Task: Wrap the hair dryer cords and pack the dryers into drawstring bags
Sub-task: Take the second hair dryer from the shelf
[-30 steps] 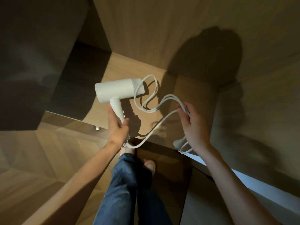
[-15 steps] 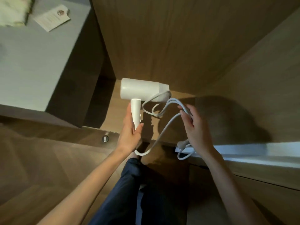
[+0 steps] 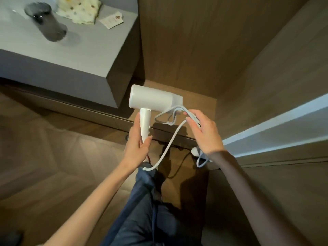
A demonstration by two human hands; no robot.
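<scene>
A white hair dryer point(image 3: 154, 98) hangs in the air at the middle of the head view, barrel lying sideways. My left hand point(image 3: 137, 144) grips its handle from below. Its white cord point(image 3: 170, 139) runs from the handle's base in a loose curve up to my right hand point(image 3: 204, 132), which holds several gathered loops of it just right of the barrel. The white plug point(image 3: 195, 150) dangles below my right wrist. No drawstring bag is in sight.
A grey counter point(image 3: 85, 55) at upper left carries a dark cup point(image 3: 47, 22), a patterned cloth point(image 3: 79, 9) and a small card point(image 3: 111, 20). Wooden wall panels rise ahead and to the right. A white ledge point(image 3: 275, 132) runs at right. My jeans-clad legs point(image 3: 142, 201) stand on wooden floor.
The view has tilted up and left, bringing the counter with cup and cloth into sight. My right hand has drawn the cord loops closer to the dryer's barrel. My left hand's grip is unchanged.
</scene>
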